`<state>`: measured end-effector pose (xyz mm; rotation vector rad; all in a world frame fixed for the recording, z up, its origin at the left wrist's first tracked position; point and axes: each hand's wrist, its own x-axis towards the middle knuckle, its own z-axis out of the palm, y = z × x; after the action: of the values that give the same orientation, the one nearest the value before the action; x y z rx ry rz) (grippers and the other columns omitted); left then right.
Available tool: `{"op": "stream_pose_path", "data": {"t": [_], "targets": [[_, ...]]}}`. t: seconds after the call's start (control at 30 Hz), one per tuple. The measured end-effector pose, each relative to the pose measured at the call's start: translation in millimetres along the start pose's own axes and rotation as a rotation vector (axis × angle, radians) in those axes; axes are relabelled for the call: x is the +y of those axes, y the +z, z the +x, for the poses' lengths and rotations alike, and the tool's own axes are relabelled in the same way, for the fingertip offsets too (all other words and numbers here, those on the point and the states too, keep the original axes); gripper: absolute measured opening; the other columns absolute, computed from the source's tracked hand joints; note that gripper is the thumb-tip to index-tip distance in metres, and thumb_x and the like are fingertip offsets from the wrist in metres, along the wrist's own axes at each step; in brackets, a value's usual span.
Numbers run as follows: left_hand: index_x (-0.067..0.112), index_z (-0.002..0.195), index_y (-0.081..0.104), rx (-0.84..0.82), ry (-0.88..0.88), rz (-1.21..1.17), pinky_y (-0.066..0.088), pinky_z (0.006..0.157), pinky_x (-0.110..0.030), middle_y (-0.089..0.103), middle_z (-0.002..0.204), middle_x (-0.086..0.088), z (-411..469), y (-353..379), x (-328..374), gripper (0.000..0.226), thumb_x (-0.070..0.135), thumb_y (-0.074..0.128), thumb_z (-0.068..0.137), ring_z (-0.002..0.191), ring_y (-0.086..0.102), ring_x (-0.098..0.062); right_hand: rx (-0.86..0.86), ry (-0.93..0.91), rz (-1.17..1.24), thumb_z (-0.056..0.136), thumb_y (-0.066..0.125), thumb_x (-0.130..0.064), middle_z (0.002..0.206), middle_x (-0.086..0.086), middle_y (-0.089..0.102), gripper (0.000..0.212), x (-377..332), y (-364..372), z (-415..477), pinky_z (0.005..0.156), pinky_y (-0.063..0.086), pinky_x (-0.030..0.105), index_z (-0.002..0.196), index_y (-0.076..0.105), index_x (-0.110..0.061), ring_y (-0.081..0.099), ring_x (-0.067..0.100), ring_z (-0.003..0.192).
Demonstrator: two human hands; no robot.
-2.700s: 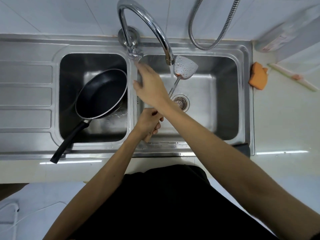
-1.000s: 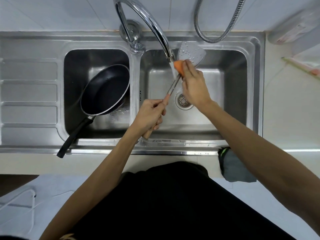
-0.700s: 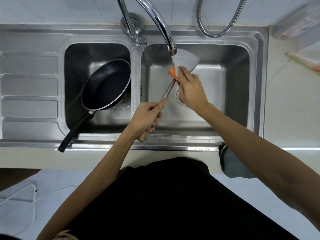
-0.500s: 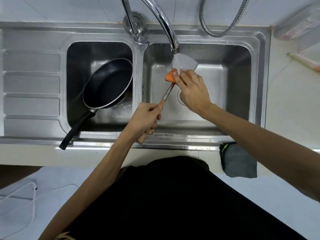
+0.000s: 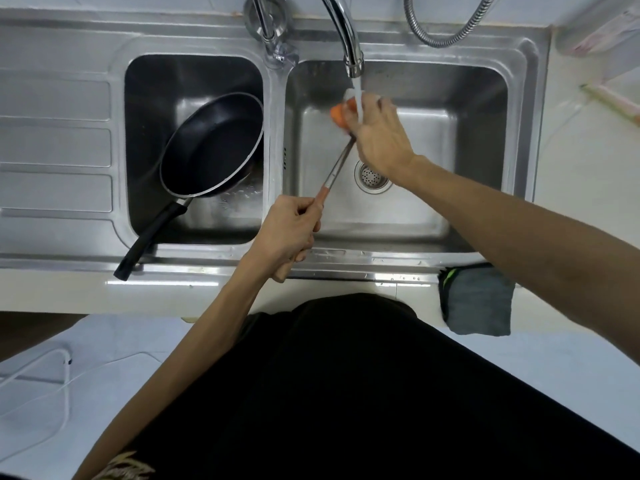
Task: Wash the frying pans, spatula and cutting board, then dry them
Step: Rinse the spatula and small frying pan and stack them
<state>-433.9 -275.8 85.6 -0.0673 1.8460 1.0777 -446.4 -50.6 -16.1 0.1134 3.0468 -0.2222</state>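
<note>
Steel double sink (image 5: 381, 263): the left hand (image 5: 289, 233) grips the spatula (image 5: 337, 168) by its handle over the right basin. The right hand (image 5: 379, 136), fingers apparently curled round an orange sponge (image 5: 341, 114), covers the spatula's head under the running tap (image 5: 348, 32). A black frying pan (image 5: 211, 147) leans in the left basin.

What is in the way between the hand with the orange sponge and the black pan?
The spatula, gripped by the left hand, slants beside the right hand, and the raised steel divider between the two basins separates it from the frying pan. Nothing else visible.
</note>
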Motion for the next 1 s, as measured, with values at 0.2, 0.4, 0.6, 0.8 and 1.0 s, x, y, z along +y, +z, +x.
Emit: {"op": "stream_pose_path", "data": {"t": [0.2, 0.4, 0.6, 0.8, 1.0], "targets": [[-0.009, 0.080, 0.055, 0.006, -0.036, 0.050, 0.035, 0.036, -0.024, 0.047, 0.061, -0.006, -5.7, -2.6, -9.5, 0.055, 0.041, 0.057, 0.101, 0.040, 0.038, -0.017, -0.074, 0.191, 0.076, 0.099, 0.054, -0.010, 0.129, 0.033, 0.047, 0.047, -2.0, 11.4, -2.0, 0.092, 0.049, 0.058, 0.144, 0.042, -0.009, 0.050, 0.051, 0.110], [0.001, 0.076, 0.058, 0.005, -0.032, 0.092, 0.036, 0.035, -0.024, 0.047, 0.056, -0.003, -6.1, -6.9, -7.8, 0.047, 0.039, 0.055, 0.102, 0.038, 0.040, -0.015, -0.060, 0.310, 0.282, 0.104, 0.041, -0.044, 0.111, 0.009, 0.046, 0.032, -9.6, 12.1, -11.7, 0.087, 0.049, 0.042, 0.115, 0.046, -0.015, 0.053, 0.027, 0.097], [-0.002, 0.077, 0.057, 0.001, -0.034, 0.081, 0.035, 0.035, -0.022, 0.046, 0.065, -0.008, -6.0, -5.6, -9.4, 0.050, 0.042, 0.056, 0.102, 0.040, 0.038, -0.014, -0.080, 0.322, 0.263, 0.101, 0.035, -0.053, 0.110, 0.005, 0.055, 0.038, -10.6, 15.4, -24.5, 0.082, 0.045, 0.043, 0.116, 0.044, -0.019, 0.057, 0.025, 0.096], [-0.008, 0.080, 0.056, 0.003, -0.032, 0.091, 0.036, 0.035, -0.024, 0.047, 0.066, -0.009, -3.8, -2.4, -12.3, 0.046, 0.031, 0.054, 0.104, 0.040, 0.038, -0.016, -0.115, 0.359, 0.311, 0.099, 0.033, -0.066, 0.117, 0.008, 0.060, 0.046, -8.8, 26.2, -32.5, 0.090, 0.053, 0.057, 0.121, 0.043, -0.026, 0.063, 0.028, 0.098], [-0.008, 0.079, 0.055, 0.005, 0.006, 0.067, 0.035, 0.035, -0.023, 0.046, 0.063, -0.008, -4.4, 1.1, -11.3, 0.049, 0.034, 0.055, 0.103, 0.039, 0.037, -0.015, -0.054, 0.401, 0.331, 0.102, 0.041, -0.054, 0.119, 0.006, 0.056, 0.041, -5.7, 13.8, -24.5, 0.090, 0.051, 0.041, 0.122, 0.044, -0.019, 0.056, 0.016, 0.096]]}}
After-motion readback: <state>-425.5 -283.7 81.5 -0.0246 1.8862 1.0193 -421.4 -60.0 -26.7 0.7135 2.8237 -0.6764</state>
